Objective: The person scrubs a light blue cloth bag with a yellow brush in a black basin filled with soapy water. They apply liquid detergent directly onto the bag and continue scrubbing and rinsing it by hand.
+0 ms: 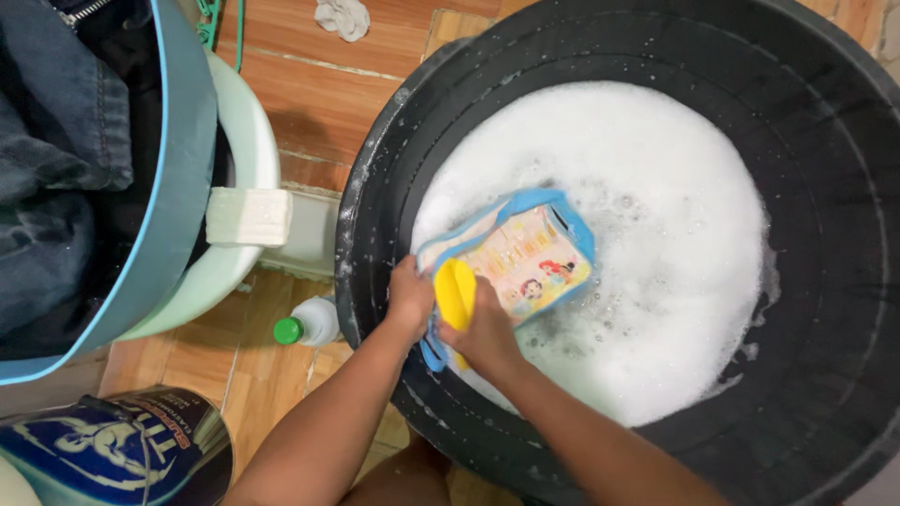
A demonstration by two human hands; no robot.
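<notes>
Printed cloth (525, 258) lies frame centre, on foam at black tub (375, 187) near wall, long axis toward upper right. Left hand (410, 298) pinches lower-left edge; right hand (486, 333) clasps yellow brush (456, 292), bristles on cloth, nearer centre.

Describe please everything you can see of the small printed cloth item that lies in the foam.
The printed cloth item looks like a small fabric piece, peach with cartoon figures and a light blue border. It is wet and crumpled, lying at the near left edge of the foam in the black tub. The left hand pins its blue edge, while the right hand presses a yellow brush on it.
</notes>
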